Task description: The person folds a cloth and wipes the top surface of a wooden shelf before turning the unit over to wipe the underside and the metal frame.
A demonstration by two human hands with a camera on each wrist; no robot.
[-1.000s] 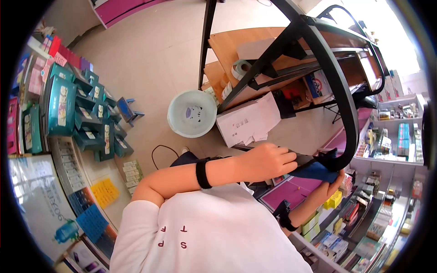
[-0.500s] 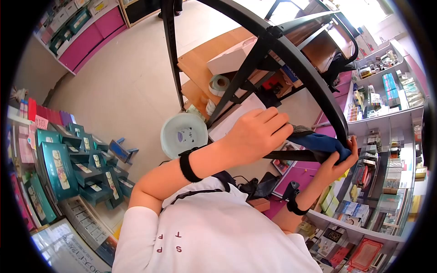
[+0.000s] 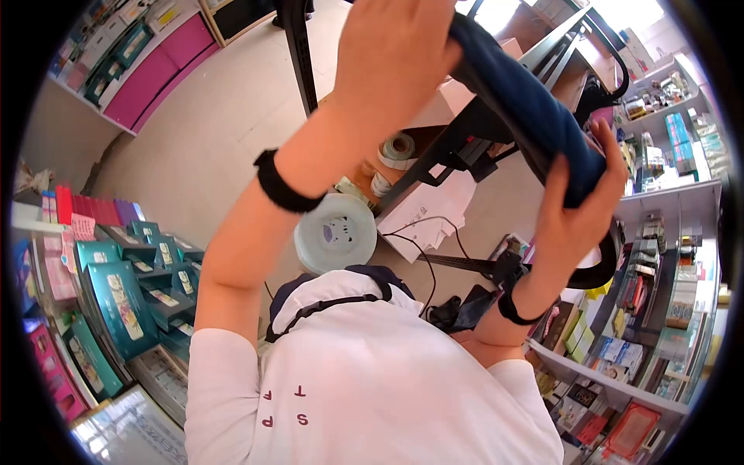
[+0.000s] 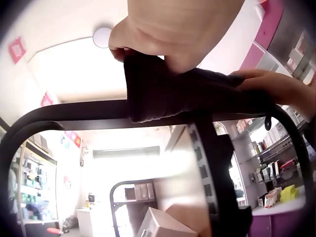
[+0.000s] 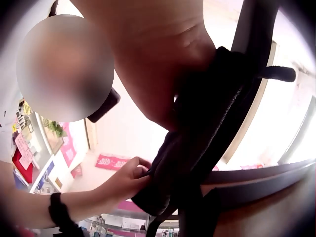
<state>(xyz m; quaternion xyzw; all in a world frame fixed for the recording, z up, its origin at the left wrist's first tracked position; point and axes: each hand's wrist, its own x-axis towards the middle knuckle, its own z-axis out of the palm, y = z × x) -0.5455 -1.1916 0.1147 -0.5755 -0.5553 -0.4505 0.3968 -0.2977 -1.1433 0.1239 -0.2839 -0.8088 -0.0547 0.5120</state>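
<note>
A dark blue cloth [image 3: 542, 108] is stretched along the curved black metal frame [image 4: 89, 111]. My left hand [image 3: 395, 62] grips its upper end. The left wrist view shows that cloth end pinched below the thumb and fingers, hanging over the bar. Farther down, my right hand [image 3: 583, 203] holds the lower end, thumb on one side and fingers on the other. In the right wrist view the cloth [image 5: 197, 133] looks nearly black against the bright light, with a pale seam along its edge.
A pale basin [image 3: 335, 232] and papers [image 3: 430, 213] are on the floor under the frame. A tape roll [image 3: 398, 146] is on a wooden board. Teal boxes [image 3: 124, 306] are stacked at the left; stocked shelves [image 3: 647, 310] line the right. A cable [image 3: 430, 267] crosses the floor.
My left hand has moved up and forward with its end of the cloth, stretching it out along the bar. My right hand has risen slightly and keeps its hold.
</note>
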